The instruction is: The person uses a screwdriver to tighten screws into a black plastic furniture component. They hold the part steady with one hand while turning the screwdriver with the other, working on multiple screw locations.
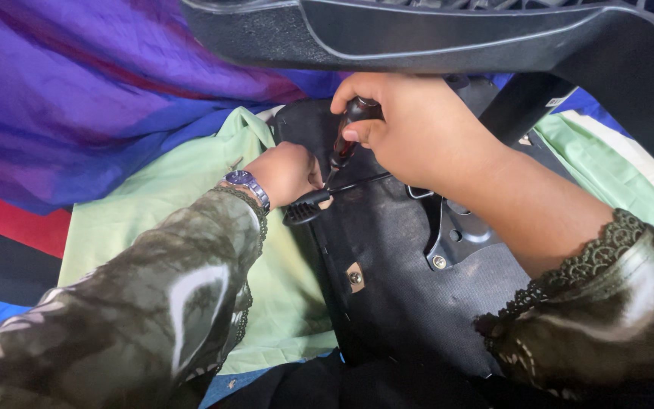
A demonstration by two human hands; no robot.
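My right hand point(416, 129) grips a screwdriver point(346, 140) with a dark red and black handle, its tip pointing down at the underside of an overturned office chair seat point(387, 257). Beside it, my left hand point(288, 173), with a wristwatch point(245, 182) on the wrist, closes around a black lever handle point(304, 208) at the seat's left edge. A thin metal rod point(365, 182) runs from that lever toward a grey metal bracket point(456, 235) bolted to the seat. Both sleeves are patterned with lace cuffs.
A black plastic chair part point(433, 30) arches across the top, with a black post point(520, 106) descending at the right. Pale green cloth point(191, 204) lies under the seat, and purple-blue fabric point(92, 83) fills the upper left. Screws point(355, 278) stud the seat base.
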